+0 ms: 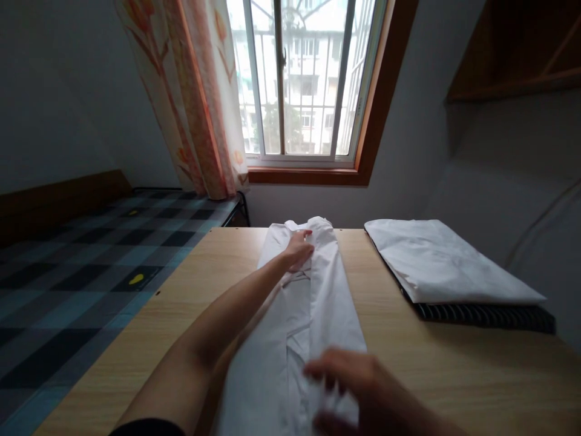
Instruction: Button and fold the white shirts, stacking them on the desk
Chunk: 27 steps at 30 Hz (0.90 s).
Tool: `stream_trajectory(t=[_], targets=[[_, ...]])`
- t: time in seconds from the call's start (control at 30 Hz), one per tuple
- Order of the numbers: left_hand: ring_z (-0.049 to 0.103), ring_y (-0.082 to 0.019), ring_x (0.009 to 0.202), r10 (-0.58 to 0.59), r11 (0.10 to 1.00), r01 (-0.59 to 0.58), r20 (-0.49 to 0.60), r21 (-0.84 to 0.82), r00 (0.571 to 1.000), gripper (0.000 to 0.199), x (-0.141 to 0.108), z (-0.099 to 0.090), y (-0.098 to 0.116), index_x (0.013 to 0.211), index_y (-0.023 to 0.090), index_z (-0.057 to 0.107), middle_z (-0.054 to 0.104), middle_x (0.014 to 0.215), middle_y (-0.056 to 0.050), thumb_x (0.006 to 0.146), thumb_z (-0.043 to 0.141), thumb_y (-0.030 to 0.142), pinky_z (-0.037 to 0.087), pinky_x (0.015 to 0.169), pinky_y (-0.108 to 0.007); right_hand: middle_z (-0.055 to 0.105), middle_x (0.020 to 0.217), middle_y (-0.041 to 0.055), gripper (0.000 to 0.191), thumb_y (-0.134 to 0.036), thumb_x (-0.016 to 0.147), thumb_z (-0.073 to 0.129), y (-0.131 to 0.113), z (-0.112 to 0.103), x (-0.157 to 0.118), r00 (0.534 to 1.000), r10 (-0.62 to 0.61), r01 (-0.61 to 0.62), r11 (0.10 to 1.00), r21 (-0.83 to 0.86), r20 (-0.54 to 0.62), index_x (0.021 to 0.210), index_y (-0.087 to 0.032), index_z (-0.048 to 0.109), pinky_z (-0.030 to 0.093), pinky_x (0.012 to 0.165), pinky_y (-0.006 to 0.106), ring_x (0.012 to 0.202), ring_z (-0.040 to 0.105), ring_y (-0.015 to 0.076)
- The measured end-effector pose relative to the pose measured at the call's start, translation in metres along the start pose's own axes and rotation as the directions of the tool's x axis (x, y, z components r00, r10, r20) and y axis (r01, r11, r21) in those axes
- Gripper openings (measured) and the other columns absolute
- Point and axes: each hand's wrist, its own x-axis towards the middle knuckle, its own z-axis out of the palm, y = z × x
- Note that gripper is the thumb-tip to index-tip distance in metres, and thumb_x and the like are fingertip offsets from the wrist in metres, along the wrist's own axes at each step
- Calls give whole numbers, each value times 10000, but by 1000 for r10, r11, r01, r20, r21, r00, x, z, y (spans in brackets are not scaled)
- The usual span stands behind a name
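A white shirt-like garment point(327, 284), folded into a long narrow strip, lies lengthwise on the wooden table point(385, 363). Its long sides are turned in towards the middle, and the collar-like end points to the window. At that far end, my left hand point(299, 249) rests on the cloth with thumb and forefinger apart. Closer to me, my right hand point(351, 381) is over the near right part of the garment, blurred by motion. Its thumb and fingers stand apart, with white cloth showing between them; whether they touch it I cannot tell.
On the table's right side, a folded white cloth point(449, 263) lies on a black ribbed item point(485, 316). A bed with a checked cover point(91, 290) adjoins the left edge. Beyond the table are a window point(308, 91) and a floral curtain point(195, 103).
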Motion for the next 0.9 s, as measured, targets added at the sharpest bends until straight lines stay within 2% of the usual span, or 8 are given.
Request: stream_trajectory(t=[0.07, 0.13, 0.17, 0.27, 0.43, 0.7, 0.8, 0.9], targets=[[612, -209, 1038, 80, 997, -80, 10, 15, 997, 707, -2, 5, 6, 1329, 132, 527, 571, 1310, -125, 641, 578, -21, 524, 819, -248, 668, 1052, 90, 382, -425, 854, 596, 42, -35, 45, 886, 310, -281, 951, 131, -345, 1155, -189, 590, 537, 727, 313, 855, 643, 190], [593, -228, 1091, 165, 985, -166, 24, 40, 986, 746, -4, 12, 9, 1372, 161, 489, 560, 1337, -112, 652, 587, -5, 512, 893, -283, 639, 1163, 149, 520, -493, 814, 608, 87, -65, 96, 674, 496, -395, 868, 300, -548, 1182, -129, 566, 531, 732, 305, 916, 649, 217], [597, -231, 1088, 204, 977, -205, 32, 52, 978, 753, -4, 15, 10, 1392, 174, 464, 565, 1332, -109, 668, 593, 14, 513, 901, -299, 632, 1182, 165, 564, -506, 809, 601, 108, -77, 120, 581, 559, -446, 827, 344, -591, 1208, -110, 553, 526, 738, 296, 940, 648, 224], [643, -216, 970, 280, 957, -283, 58, 68, 958, 693, 2, 22, 6, 1409, 175, 429, 632, 1228, -116, 739, 578, 75, 542, 827, -321, 664, 1136, 158, 546, -479, 816, 586, 157, -93, 178, 454, 669, -628, 709, 321, -589, 1206, -97, 577, 508, 758, 272, 964, 651, 229], [656, -186, 893, 336, 898, -375, 191, 231, 922, 359, 29, 6, -13, 1127, 140, 666, 712, 1029, -87, 861, 426, 129, 531, 818, -306, 691, 1075, 168, 415, -273, 763, 608, 199, -87, 210, 399, 719, -747, 615, 253, -569, 1136, -98, 647, 484, 818, 323, 1001, 643, 285], [259, -300, 1417, 284, 546, -541, 465, 640, 838, 436, 58, -17, -44, 1308, 342, 562, 366, 1529, -30, 952, 372, 505, 155, 1131, -546, 679, 1143, 129, 489, -361, 927, 319, 218, -75, 209, 395, 699, -716, 641, 277, -597, 1266, -144, 597, 478, 864, 334, 1011, 633, 248], [204, -321, 1436, 288, 565, -507, 420, 651, 860, 546, 68, -12, -45, 1391, 269, 475, 312, 1554, -77, 934, 381, 553, 84, 1136, -569, 635, 1249, 114, 529, -395, 951, 272, 220, -71, 211, 411, 680, -694, 665, 275, -608, 1353, -160, 523, 449, 931, 323, 1106, 598, 238], [275, -267, 1415, 287, 754, -399, 283, 523, 915, 489, 83, -7, -42, 1356, 211, 509, 400, 1506, -90, 945, 411, 456, 150, 1156, -452, 540, 1384, 107, 543, -374, 964, 256, 221, -63, 213, 463, 624, -657, 718, 228, -629, 1423, -145, 435, 379, 1030, 312, 1243, 511, 223]])
